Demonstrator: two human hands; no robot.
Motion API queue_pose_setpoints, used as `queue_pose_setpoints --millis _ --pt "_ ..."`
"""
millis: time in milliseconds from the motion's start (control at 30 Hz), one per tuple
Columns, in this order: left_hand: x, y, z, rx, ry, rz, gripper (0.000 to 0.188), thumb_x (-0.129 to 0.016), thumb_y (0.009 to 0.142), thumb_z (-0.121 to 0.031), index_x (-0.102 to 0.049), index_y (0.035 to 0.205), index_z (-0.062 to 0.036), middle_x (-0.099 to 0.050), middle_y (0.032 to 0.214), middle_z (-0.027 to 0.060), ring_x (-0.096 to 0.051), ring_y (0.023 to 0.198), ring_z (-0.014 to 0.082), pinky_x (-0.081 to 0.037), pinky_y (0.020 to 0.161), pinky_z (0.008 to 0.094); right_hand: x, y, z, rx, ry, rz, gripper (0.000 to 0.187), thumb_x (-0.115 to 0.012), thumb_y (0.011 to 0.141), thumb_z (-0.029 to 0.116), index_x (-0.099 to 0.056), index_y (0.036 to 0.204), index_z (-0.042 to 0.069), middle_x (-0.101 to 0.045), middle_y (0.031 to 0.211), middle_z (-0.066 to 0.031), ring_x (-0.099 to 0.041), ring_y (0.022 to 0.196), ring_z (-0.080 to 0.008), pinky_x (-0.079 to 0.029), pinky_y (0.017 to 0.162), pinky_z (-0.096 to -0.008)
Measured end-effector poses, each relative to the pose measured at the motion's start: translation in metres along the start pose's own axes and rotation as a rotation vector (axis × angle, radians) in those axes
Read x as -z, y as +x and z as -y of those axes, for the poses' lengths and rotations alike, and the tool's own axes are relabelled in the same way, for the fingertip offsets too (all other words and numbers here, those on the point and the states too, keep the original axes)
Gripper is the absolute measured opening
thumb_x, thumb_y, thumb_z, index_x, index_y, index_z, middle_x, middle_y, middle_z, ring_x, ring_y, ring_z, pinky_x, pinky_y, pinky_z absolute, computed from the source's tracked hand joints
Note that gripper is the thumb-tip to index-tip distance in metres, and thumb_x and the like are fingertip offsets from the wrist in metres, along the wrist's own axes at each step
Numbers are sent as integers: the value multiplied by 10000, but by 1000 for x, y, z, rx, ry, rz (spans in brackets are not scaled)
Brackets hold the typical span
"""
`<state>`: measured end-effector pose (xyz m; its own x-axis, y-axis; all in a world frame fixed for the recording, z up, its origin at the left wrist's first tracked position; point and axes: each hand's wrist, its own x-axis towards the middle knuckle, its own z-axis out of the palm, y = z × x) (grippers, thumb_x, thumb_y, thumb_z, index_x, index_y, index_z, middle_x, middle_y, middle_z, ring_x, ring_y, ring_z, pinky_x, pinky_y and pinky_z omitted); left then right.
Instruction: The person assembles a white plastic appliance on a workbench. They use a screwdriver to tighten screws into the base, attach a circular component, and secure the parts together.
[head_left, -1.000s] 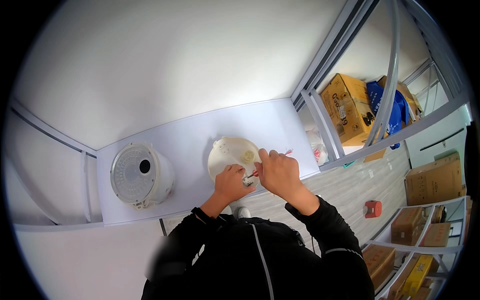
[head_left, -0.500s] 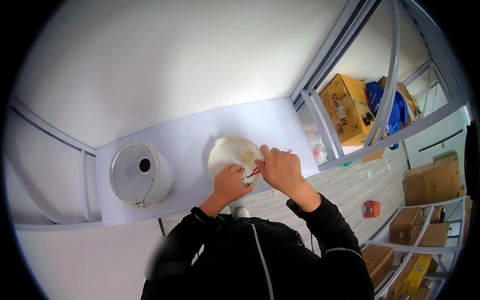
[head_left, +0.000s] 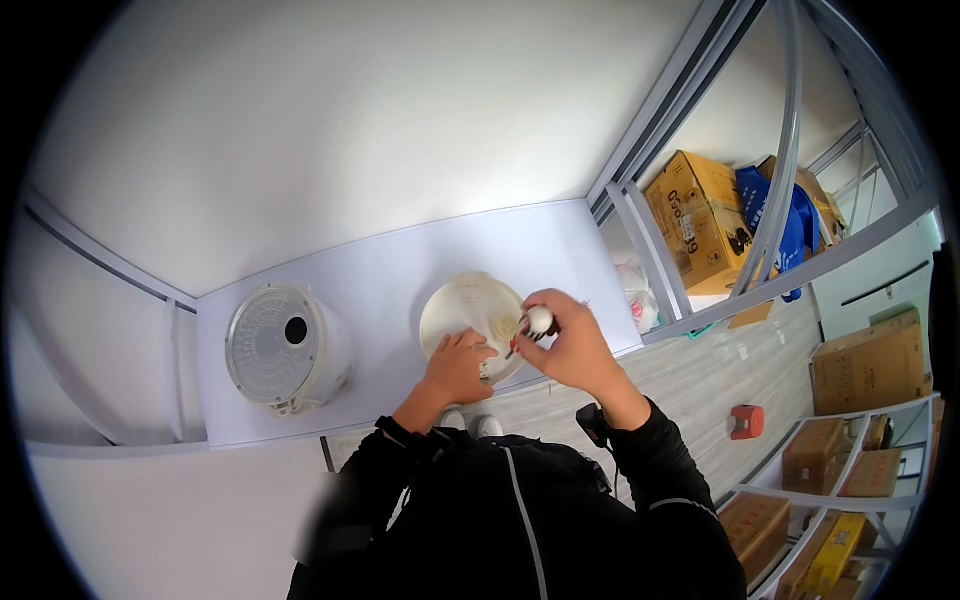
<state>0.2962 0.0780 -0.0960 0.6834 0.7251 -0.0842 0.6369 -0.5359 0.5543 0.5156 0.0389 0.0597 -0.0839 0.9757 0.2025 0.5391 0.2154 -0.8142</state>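
A round cream appliance lid lies on the pale tabletop in front of me, with a small yellowish round part near its right side. My left hand is closed on the lid's near rim, by a small dark-and-white fitting that the fingers partly cover. Over the lid's right edge, my right hand is wrapped round a screwdriver with a rounded white end, black stripes and a red collar. Its dark tip points down and left, apart from the fitting.
A white drum-shaped appliance body with a black round spot stands at the table's left. Grey frame posts rise along the right. Past them are a yellow cardboard box, a blue bag, a red stool and shelves of boxes.
My right hand has tilted the screwdriver, lifting its tip from the fitting and turning its white end into view. The left hand stays at the lid's rim.
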Motion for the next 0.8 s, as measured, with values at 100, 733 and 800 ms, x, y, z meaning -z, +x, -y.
queue_pose_setpoints --millis 100,733,800 --pt "-8 0 6 23 71 -64 588 -841 792 -492 -750 1220 -99 -657 1363 104 -596 1331 338 -304 1276 608 1 2 -3 30 2 -164 358 -851 841 42 -677 1154 28 -726 969 -93 -683 810 -176 -547 712 -307" --pt "-9 23 -22 264 19 -142 646 -788 803 -332 -688 1392 -85 -585 1372 173 -571 1355 397 -225 1274 700 18 -9 -16 195 -79 -286 356 -895 836 71 -702 1135 53 -740 954 -58 -688 788 -143 -485 629 -266" --pt "-3 25 -29 278 -26 -107 589 -803 798 -327 -721 1321 -71 -600 1385 170 -556 1388 394 -197 1284 700 21 -10 -17 193 -85 -291 355 -898 838 73 -701 1132 55 -740 952 -54 -685 785 -142 -476 622 -267"
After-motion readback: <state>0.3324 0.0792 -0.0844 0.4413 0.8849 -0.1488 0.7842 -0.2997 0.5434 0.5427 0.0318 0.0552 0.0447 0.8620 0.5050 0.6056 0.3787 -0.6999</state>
